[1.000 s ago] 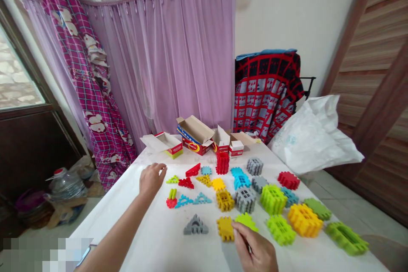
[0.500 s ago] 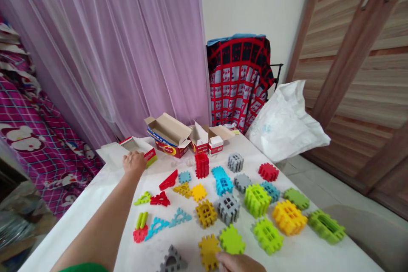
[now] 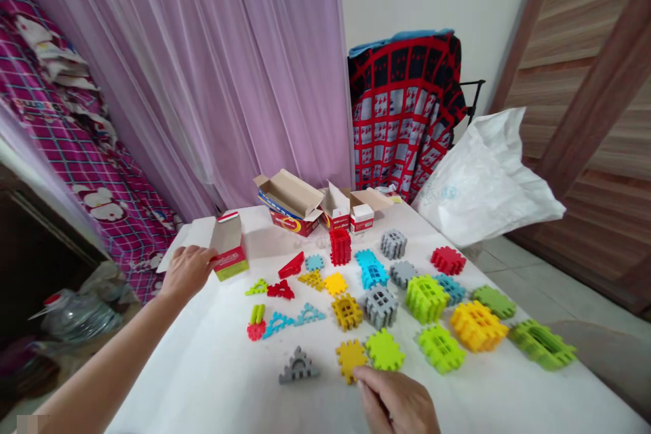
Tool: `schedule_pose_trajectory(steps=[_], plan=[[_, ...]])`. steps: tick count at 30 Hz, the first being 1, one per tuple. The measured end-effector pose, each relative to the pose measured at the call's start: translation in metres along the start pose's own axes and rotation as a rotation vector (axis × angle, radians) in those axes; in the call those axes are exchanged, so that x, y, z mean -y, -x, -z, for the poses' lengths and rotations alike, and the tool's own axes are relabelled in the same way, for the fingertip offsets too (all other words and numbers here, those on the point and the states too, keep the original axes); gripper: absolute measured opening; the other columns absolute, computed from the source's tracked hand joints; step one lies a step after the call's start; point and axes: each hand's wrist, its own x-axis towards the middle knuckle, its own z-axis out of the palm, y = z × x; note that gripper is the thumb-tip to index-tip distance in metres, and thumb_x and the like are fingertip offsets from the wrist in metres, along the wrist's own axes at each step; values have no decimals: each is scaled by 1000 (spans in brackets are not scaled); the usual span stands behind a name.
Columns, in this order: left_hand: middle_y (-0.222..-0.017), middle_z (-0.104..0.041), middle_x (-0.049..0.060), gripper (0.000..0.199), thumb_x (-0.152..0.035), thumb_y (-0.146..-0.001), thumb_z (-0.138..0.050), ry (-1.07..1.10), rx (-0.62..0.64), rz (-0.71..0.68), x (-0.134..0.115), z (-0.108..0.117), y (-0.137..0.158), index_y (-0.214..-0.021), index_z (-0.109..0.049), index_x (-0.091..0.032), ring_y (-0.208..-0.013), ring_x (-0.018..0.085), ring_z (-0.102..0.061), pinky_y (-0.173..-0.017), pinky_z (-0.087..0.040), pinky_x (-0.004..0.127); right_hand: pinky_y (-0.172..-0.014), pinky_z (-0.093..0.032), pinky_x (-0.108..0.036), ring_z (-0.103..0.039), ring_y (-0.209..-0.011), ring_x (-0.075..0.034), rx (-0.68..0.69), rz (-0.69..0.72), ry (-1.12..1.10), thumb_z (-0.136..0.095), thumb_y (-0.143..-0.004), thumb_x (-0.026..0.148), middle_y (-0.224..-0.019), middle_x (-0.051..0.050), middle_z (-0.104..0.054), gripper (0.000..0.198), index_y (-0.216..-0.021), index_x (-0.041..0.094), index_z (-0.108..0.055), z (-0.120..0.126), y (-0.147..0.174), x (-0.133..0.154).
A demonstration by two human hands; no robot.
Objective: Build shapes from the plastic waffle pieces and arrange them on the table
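My left hand [image 3: 189, 274] is at the left corner of an open cardboard box [image 3: 230, 259], red with a yellow-green lower band, its fingers closed on the edge. The box stands at the table's left with a white flap spread out. My right hand [image 3: 399, 399] is low in the view, fingers curled together, fingertips at the lower right edge of a mustard-yellow notched building tile [image 3: 350, 359] on the table. A lime-green tile [image 3: 385, 350] lies just right of it. A grey triangular piece [image 3: 298, 366] is to the left.
Several notched blocks, such as a yellow one [image 3: 478, 327] and a red stack [image 3: 340, 246], cover the white table [image 3: 178, 359]. Open boxes [image 3: 292, 200] stand at the back. A white sack [image 3: 483, 183] leans at the right edge; a plastic bottle [image 3: 81, 315] is at lower left.
My left hand has shifted left and down, and the box has turned with it. The view has swung left. My right hand stays at the mustard-yellow tile.
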Motion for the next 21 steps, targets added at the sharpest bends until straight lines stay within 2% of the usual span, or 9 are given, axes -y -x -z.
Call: schedule_pose_trajectory(steps=[6,9,12,16,21], plan=[[-89,-74,6,27,-41,-89,-45,39,-16,-101,14,32,124,-84,-69,-30,-91,25,-64,-88,-41,39,-57,-57,-21,-71,-57,-15,-55,28,-8,-53,-91,16,-74,-2,-76,18,-93,22,-70,1,-4,10],[-82,-71,4,25,-39,-93,-46,70,-90,-204,10,43,181,-84,-67,-29,-84,22,-62,-86,-40,36,-58,-57,-20,-72,-58,-15,-78,49,6,-54,-92,18,-74,-2,-77,18,-91,21,-71,1,-5,10],[-82,-69,1,21,-29,-97,-44,85,-164,-303,-2,50,228,-89,-64,-27,-83,18,-60,-90,-37,36,-60,-57,-19,-72,-59,-14,-105,80,32,-53,-94,20,-76,-3,-77,19,-90,19,-71,3,-6,8],[-84,-68,0,16,-22,-97,-46,103,-167,-375,-23,59,269,-90,-60,-25,-87,18,-59,-93,-34,37,-61,-57,-18,-72,-58,-14,-140,90,102,-53,-96,24,-76,-4,-78,20,-89,18,-71,6,-2,3],[-92,-69,2,16,-22,-96,-48,103,-98,-391,-31,64,288,-97,-63,-26,-91,19,-59,-93,-37,36,-61,-57,-19,-72,-58,-15,-147,85,149,-55,-95,25,-77,-4,-78,21,-88,18,-72,8,8,-1]])
